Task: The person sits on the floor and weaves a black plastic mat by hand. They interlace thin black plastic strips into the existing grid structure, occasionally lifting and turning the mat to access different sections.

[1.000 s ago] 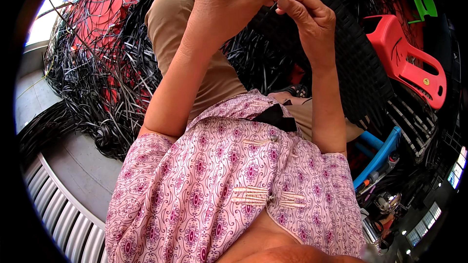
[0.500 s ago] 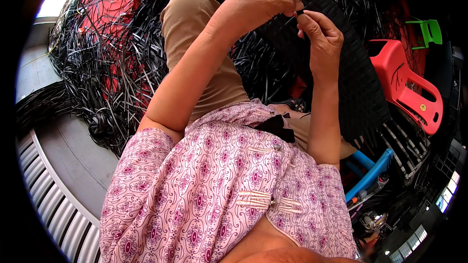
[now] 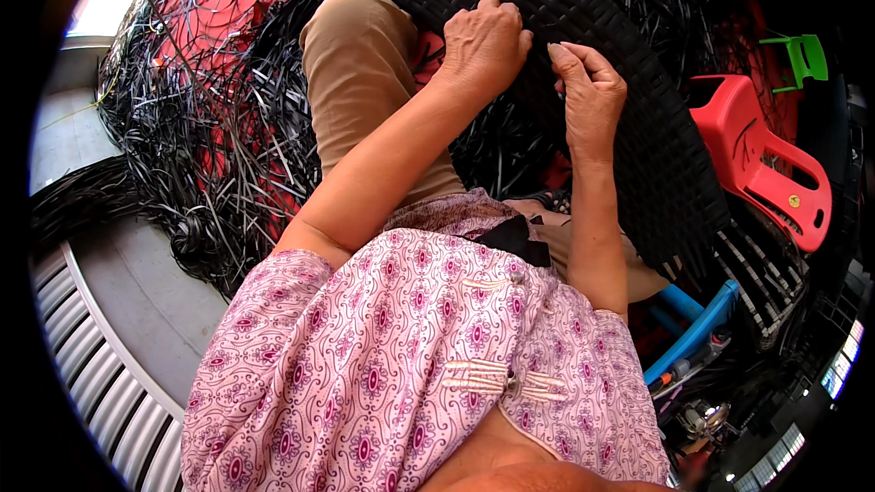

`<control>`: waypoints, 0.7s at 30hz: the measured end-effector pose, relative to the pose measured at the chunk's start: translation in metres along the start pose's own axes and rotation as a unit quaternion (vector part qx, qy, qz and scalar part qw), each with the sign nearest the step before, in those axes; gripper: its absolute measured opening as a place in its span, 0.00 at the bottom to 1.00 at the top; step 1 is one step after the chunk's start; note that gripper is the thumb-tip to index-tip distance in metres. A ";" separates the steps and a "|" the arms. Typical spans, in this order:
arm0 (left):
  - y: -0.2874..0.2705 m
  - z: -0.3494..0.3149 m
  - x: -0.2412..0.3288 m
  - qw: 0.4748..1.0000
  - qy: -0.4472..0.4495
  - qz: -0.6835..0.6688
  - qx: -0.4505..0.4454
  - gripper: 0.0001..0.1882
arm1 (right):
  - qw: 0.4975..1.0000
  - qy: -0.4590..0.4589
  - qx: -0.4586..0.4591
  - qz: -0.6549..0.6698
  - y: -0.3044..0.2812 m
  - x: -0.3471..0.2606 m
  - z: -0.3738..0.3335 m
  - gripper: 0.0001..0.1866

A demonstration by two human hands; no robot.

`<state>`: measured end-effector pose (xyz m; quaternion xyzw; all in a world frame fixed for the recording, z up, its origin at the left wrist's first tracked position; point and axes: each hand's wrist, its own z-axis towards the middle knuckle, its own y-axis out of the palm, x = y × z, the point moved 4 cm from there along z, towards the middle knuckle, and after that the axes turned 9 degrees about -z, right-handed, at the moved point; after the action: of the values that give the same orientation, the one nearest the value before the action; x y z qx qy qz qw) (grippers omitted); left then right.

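A black woven panel [image 3: 583, 27] of flat plastic strips arches over my lap, across the upper middle of the view. My left hand [image 3: 483, 46] is closed in a fist against the panel's weave, pinching a black strip. Close to its right, my right hand [image 3: 588, 82] rests on the same panel with its fingertips bent onto the weave. What the right fingers grip is hidden by the hand. My knee in tan trousers [image 3: 360, 64] is just left of the hands.
A heap of loose black strips [image 3: 210, 155] lies on the left over something red. A red plastic chair [image 3: 761, 159] stands at the right, green chairs [image 3: 802, 55] behind it. A blue frame [image 3: 697, 328] is at the lower right, a ribbed metal sheet [image 3: 82, 374] at the lower left.
Both hands have come down from being raised together with a strip between them and now rest on the woven panel. The view has tilted slightly downward.
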<state>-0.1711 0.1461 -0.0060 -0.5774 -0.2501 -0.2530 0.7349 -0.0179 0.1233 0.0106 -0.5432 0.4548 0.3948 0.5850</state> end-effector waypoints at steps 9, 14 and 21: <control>0.003 0.003 0.003 0.999 0.021 0.021 0.012 0.12 | 0.999 0.025 -0.007 0.038 0.002 0.000 -0.005 0.07; 0.001 0.002 -0.002 0.998 0.051 -0.018 0.007 0.11 | 0.999 0.020 -0.003 -0.034 0.004 -0.006 0.000 0.07; 0.001 0.007 -0.015 0.994 0.081 -0.079 -0.012 0.11 | 0.964 -0.052 0.014 -0.261 0.014 -0.013 0.006 0.08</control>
<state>-0.1823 0.1545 -0.0157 -0.5423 -0.2317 -0.3586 0.7236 -0.0341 0.1309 0.0194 -0.6137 0.2716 0.2501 0.6979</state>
